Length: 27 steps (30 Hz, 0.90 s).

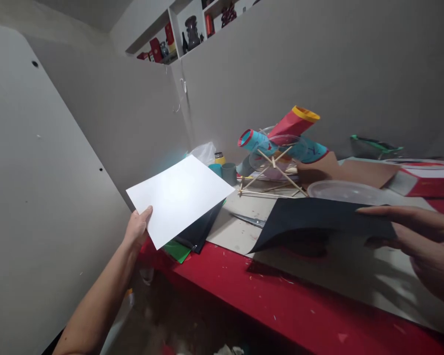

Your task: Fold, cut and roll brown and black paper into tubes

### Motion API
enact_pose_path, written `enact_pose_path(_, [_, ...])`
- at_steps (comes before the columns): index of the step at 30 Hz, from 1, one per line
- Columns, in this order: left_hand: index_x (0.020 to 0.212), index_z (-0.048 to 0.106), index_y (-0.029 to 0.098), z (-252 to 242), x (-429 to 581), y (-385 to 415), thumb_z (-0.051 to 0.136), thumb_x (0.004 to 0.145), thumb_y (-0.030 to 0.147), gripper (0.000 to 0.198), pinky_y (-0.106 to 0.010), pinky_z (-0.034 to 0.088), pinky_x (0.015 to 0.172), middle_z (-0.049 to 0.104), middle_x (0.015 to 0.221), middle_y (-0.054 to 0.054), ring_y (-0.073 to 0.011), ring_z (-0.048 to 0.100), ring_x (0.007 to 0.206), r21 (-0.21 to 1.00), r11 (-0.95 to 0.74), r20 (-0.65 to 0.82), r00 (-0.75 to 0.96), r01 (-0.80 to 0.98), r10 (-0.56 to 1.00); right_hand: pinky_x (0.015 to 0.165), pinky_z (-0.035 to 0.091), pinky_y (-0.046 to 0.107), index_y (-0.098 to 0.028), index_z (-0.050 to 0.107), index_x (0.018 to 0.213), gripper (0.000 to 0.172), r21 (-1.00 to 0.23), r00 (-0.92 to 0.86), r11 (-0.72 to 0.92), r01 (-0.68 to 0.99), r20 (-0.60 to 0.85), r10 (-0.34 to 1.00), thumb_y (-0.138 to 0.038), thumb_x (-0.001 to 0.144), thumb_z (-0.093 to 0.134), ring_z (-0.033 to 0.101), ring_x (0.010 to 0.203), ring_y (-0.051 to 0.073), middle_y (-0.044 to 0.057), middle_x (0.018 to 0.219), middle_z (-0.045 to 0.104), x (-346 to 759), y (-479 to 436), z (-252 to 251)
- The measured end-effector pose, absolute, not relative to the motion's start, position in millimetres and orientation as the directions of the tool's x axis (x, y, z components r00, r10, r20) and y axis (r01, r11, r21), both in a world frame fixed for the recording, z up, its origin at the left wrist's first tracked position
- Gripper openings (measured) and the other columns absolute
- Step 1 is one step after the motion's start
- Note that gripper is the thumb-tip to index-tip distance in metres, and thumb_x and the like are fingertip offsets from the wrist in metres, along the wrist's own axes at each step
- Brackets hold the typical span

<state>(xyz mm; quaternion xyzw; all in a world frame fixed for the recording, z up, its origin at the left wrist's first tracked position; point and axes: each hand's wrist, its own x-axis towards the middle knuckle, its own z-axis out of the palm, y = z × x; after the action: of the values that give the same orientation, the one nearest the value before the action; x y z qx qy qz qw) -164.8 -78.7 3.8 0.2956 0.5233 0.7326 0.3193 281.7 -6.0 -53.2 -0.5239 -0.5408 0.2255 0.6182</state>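
Note:
My left hand (137,224) pinches the near left corner of a white sheet of paper (181,197), thumb on top. The sheet is held up over the left part of the table, above a dark packet (200,229) and a green sheet (178,250). At the right, my right hand (425,236) grips the right end of a black sheet of paper (318,217) between thumb and fingers. Its left edge curls down toward the table. Scissors (247,219) lie beside the black sheet, their handles hidden by it.
A model of wooden sticks (274,162) bears red and blue paper tubes (294,123) at the back. Cups (228,173), a clear plastic lid (346,191) and a red and white box (429,182) stand around it. The red table edge (240,273) runs along the front, with paper scraps.

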Motion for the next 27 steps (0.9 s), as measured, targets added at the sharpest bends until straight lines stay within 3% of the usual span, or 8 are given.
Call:
enact_pose_path(5, [0.098, 0.067, 0.004, -36, -154, -93, 0.057, 0.082, 0.003, 0.019, -0.040, 0.059, 0.083, 0.075, 0.091, -0.018, -0.0272, 0.074, 0.083, 0.946, -0.110, -0.094, -0.583, -0.304, 0.807, 0.057, 0.049, 0.036, -0.030, 0.073, 0.074, 0.025, -0.952, 0.314, 0.243, 0.188, 0.293, 0.903, -0.032, 0.052, 0.061, 0.059, 0.057, 0.021, 0.001, 0.073, 0.069, 273, -21, -29])
enact_pose_path(13, [0.117, 0.060, 0.003, -49, -136, -104, 0.051, 0.082, 0.002, 0.036, -0.041, 0.062, 0.078, 0.075, 0.092, -0.018, -0.0287, 0.074, 0.082, 0.862, -0.022, -0.296, -0.538, -0.506, 0.789, 0.055, 0.044, 0.034, -0.028, 0.071, 0.071, 0.023, -0.949, 0.280, 0.224, 0.221, 0.282, 0.918, -0.035, 0.051, 0.062, 0.056, 0.055, 0.022, 0.001, 0.060, 0.066, 271, -28, -19])
enact_pose_path(21, [0.122, 0.057, 0.005, -36, -118, -100, 0.049, 0.078, -0.005, 0.046, -0.036, 0.059, 0.089, 0.073, 0.103, -0.015, -0.0241, 0.072, 0.092, 0.826, -0.153, -0.200, -0.535, -0.543, 0.821, 0.057, 0.046, 0.035, -0.030, 0.072, 0.073, 0.025, -0.963, 0.305, 0.190, 0.189, 0.241, 0.921, -0.034, 0.050, 0.063, 0.058, 0.056, 0.021, 0.000, 0.069, 0.068, 269, -27, -22])
enact_pose_path(27, [0.119, 0.058, 0.006, -57, -120, -84, 0.050, 0.082, -0.005, 0.040, -0.033, 0.059, 0.086, 0.073, 0.104, -0.016, -0.0217, 0.072, 0.089, 0.794, -0.244, -0.199, -0.617, -0.557, 0.761, 0.060, 0.048, 0.039, -0.035, 0.073, 0.072, 0.020, -0.957, 0.310, 0.194, 0.214, 0.255, 0.916, -0.035, 0.053, 0.067, 0.060, 0.062, 0.024, 0.001, 0.071, 0.069, 274, -21, -35])
